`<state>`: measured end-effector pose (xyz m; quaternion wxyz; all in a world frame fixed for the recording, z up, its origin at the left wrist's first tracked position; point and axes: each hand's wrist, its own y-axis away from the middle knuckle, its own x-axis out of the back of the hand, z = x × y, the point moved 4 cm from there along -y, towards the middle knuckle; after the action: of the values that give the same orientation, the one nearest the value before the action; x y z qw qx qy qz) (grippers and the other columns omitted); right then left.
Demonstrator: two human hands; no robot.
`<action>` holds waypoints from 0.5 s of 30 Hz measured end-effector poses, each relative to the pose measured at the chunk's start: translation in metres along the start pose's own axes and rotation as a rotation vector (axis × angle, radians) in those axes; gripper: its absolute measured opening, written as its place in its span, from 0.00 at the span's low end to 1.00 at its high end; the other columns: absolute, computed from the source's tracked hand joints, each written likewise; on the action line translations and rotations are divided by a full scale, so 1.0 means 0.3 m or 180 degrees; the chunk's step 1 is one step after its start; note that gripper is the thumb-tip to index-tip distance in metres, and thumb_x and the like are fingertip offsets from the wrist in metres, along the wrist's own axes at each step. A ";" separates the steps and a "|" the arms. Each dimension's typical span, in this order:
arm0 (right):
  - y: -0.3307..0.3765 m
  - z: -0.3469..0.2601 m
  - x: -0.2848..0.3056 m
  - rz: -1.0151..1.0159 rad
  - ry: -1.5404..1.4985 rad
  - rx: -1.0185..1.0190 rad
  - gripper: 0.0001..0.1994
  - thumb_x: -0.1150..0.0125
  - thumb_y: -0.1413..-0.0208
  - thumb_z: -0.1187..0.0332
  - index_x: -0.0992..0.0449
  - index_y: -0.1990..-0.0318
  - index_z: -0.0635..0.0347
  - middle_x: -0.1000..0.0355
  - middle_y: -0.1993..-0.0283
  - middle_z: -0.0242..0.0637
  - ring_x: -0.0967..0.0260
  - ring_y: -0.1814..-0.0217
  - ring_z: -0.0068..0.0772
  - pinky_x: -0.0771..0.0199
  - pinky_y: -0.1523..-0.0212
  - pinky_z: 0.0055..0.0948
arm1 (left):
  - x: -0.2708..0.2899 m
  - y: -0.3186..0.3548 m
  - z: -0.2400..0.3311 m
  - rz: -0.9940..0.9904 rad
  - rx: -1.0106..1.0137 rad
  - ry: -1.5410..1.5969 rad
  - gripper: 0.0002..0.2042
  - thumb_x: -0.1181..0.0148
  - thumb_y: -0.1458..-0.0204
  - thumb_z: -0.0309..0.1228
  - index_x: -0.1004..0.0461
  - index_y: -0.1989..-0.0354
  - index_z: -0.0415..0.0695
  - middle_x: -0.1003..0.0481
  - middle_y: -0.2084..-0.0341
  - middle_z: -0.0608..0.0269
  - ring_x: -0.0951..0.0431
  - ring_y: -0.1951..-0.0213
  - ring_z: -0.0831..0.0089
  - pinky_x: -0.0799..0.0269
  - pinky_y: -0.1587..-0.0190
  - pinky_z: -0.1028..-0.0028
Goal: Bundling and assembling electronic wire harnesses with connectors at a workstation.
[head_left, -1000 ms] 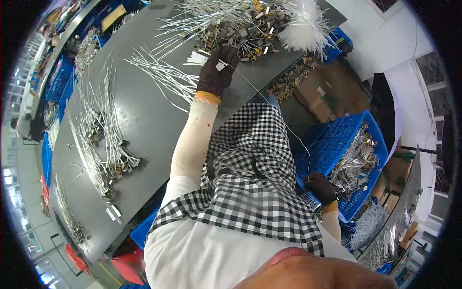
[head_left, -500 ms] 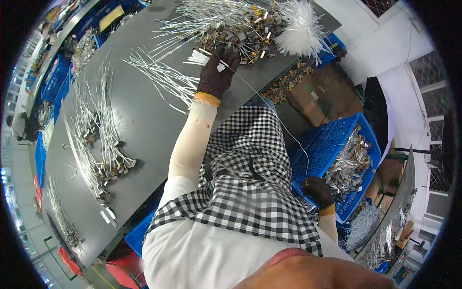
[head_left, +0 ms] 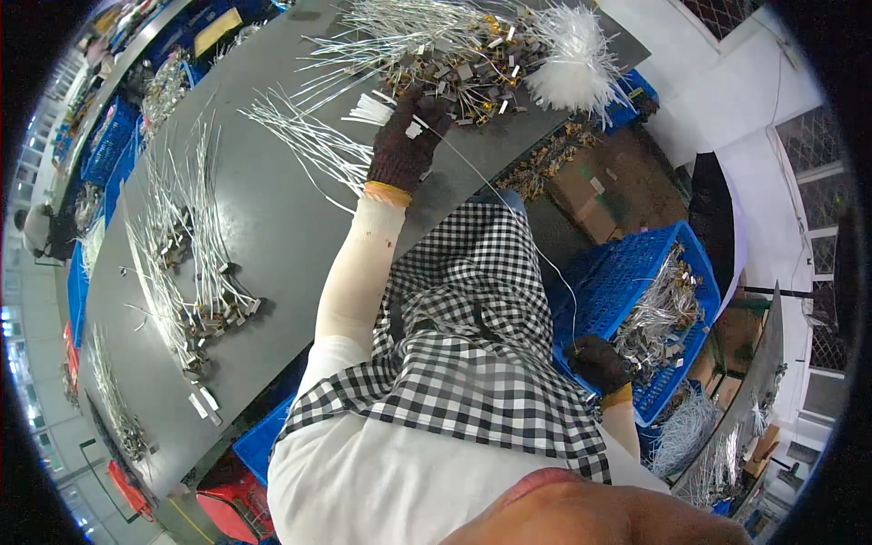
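Grey and long, the desk [head_left: 272,209] runs from near left to far right, carrying loose fans of white wire leads with small metal end pieces; I count roughly four separate spreads on the left half, too tangled to number singly. Further right, the left hand [head_left: 404,145], in a dark glove, pinches one thin white wire [head_left: 509,213] at the edge of the far heap of leads [head_left: 463,54]. That wire trails down to the right hand [head_left: 595,361], also gloved, closed around its other end beside one blue crate [head_left: 636,272] of similar parts. Stretched across the lap, it could snag the heap and drag neighbours off the desk.
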<state>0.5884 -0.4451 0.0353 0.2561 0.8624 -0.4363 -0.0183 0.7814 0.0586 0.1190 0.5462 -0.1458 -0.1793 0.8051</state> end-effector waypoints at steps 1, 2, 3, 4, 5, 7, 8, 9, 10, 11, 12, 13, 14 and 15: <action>0.002 0.016 -0.007 -0.0056 -0.0842 -0.0434 0.10 0.33 0.55 0.72 0.19 0.63 0.56 0.22 0.65 0.40 0.24 0.65 0.39 0.25 0.65 0.33 | -0.009 -0.001 0.025 -0.0130 -0.0334 -0.0622 0.20 0.45 0.42 0.22 0.35 0.41 0.39 0.26 0.55 0.55 0.23 0.51 0.65 0.23 0.46 0.64; 0.004 0.029 -0.019 -0.0115 -0.1684 -0.0865 0.09 0.35 0.53 0.71 0.19 0.62 0.57 0.22 0.65 0.40 0.25 0.65 0.37 0.25 0.65 0.32 | -0.012 0.002 0.037 -0.0135 -0.0335 -0.0617 0.20 0.45 0.42 0.22 0.35 0.41 0.39 0.26 0.55 0.55 0.23 0.51 0.65 0.23 0.46 0.64; -0.006 0.027 -0.021 -0.0112 -0.1685 -0.0864 0.09 0.35 0.53 0.71 0.19 0.62 0.57 0.22 0.65 0.40 0.25 0.65 0.37 0.25 0.65 0.32 | -0.016 0.009 0.032 -0.0148 0.0125 0.0142 0.18 0.45 0.40 0.25 0.34 0.42 0.39 0.26 0.55 0.54 0.23 0.51 0.64 0.23 0.46 0.63; -0.026 0.010 -0.026 -0.0363 -0.0829 -0.0444 0.10 0.36 0.51 0.70 0.20 0.61 0.59 0.22 0.65 0.40 0.25 0.66 0.35 0.26 0.66 0.31 | -0.029 0.020 0.036 -0.0175 0.0590 0.0897 0.17 0.46 0.39 0.29 0.34 0.43 0.38 0.25 0.55 0.53 0.24 0.51 0.63 0.23 0.46 0.63; -0.047 -0.029 -0.038 -0.0611 0.0043 -0.0028 0.11 0.38 0.50 0.68 0.21 0.59 0.61 0.22 0.65 0.40 0.26 0.66 0.34 0.26 0.66 0.30 | -0.030 0.035 0.041 -0.0178 0.0596 0.0898 0.17 0.46 0.39 0.29 0.34 0.43 0.38 0.25 0.55 0.53 0.24 0.51 0.63 0.23 0.46 0.63; -0.138 -0.125 -0.088 -0.0411 0.0399 0.0025 0.13 0.38 0.50 0.66 0.21 0.59 0.64 0.23 0.67 0.40 0.26 0.67 0.33 0.27 0.67 0.29 | -0.059 0.087 0.010 -0.0135 0.1923 0.2944 0.16 0.46 0.38 0.33 0.31 0.46 0.38 0.24 0.56 0.52 0.23 0.51 0.61 0.23 0.46 0.61; -0.194 -0.199 -0.126 -0.0218 0.0768 0.0077 0.14 0.39 0.49 0.65 0.21 0.59 0.67 0.23 0.68 0.40 0.26 0.67 0.32 0.28 0.68 0.28 | -0.062 0.116 0.018 -0.0127 0.1934 0.2940 0.16 0.46 0.38 0.33 0.31 0.46 0.38 0.24 0.56 0.52 0.23 0.51 0.61 0.23 0.46 0.61; -0.234 -0.258 -0.180 -0.0319 -0.0230 -0.0063 0.15 0.40 0.48 0.64 0.21 0.60 0.68 0.24 0.70 0.40 0.27 0.69 0.32 0.29 0.69 0.27 | -0.088 0.163 0.028 -0.0205 0.2376 0.3305 0.16 0.45 0.38 0.33 0.30 0.46 0.38 0.24 0.55 0.52 0.23 0.50 0.59 0.23 0.47 0.60; -0.281 -0.308 -0.226 -0.0432 -0.1216 -0.0213 0.16 0.41 0.48 0.63 0.22 0.60 0.70 0.25 0.71 0.39 0.29 0.71 0.31 0.30 0.69 0.27 | -0.112 0.215 0.039 -0.0257 0.2817 0.3670 0.15 0.44 0.39 0.32 0.29 0.47 0.39 0.24 0.55 0.52 0.24 0.50 0.57 0.23 0.47 0.59; -0.348 -0.338 -0.256 -0.0809 -0.1448 -0.0228 0.16 0.42 0.46 0.62 0.22 0.61 0.69 0.26 0.72 0.38 0.30 0.72 0.30 0.31 0.70 0.27 | -0.117 0.245 0.044 -0.0847 0.1532 0.1404 0.17 0.42 0.42 0.30 0.29 0.45 0.40 0.23 0.55 0.53 0.23 0.50 0.58 0.25 0.46 0.60; -0.414 -0.363 -0.283 -0.1143 -0.1696 -0.0246 0.15 0.42 0.45 0.61 0.23 0.61 0.68 0.27 0.72 0.38 0.32 0.73 0.28 0.32 0.70 0.26 | -0.107 0.267 0.036 -0.1356 0.0796 0.0002 0.18 0.42 0.44 0.21 0.29 0.44 0.39 0.25 0.47 0.56 0.24 0.46 0.66 0.28 0.42 0.68; -0.487 -0.386 -0.312 -0.1067 -0.1288 -0.0001 0.15 0.42 0.44 0.61 0.23 0.62 0.67 0.28 0.72 0.37 0.33 0.74 0.27 0.32 0.70 0.26 | -0.119 0.283 0.081 -0.1544 0.0525 -0.0559 0.18 0.42 0.44 0.21 0.29 0.44 0.39 0.25 0.48 0.56 0.24 0.46 0.68 0.28 0.43 0.69; -0.554 -0.414 -0.356 -0.1037 -0.0867 0.0244 0.14 0.43 0.43 0.61 0.24 0.62 0.67 0.28 0.71 0.37 0.34 0.74 0.26 0.32 0.70 0.26 | -0.121 0.312 0.133 -0.1688 0.0260 -0.1148 0.18 0.42 0.44 0.21 0.29 0.44 0.39 0.25 0.48 0.56 0.24 0.46 0.69 0.28 0.44 0.70; -0.582 -0.479 -0.405 -0.1070 -0.0880 0.0233 0.14 0.43 0.43 0.61 0.24 0.62 0.67 0.28 0.71 0.37 0.34 0.74 0.26 0.32 0.70 0.26 | -0.108 0.348 0.135 -0.1688 0.0268 -0.1328 0.17 0.43 0.42 0.24 0.30 0.43 0.39 0.24 0.49 0.55 0.24 0.47 0.70 0.28 0.45 0.69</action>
<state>0.6796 -0.2060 0.0567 0.1558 0.9210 -0.3177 -0.1630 0.6893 -0.0121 0.1098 0.6937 0.0965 -0.2854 0.6542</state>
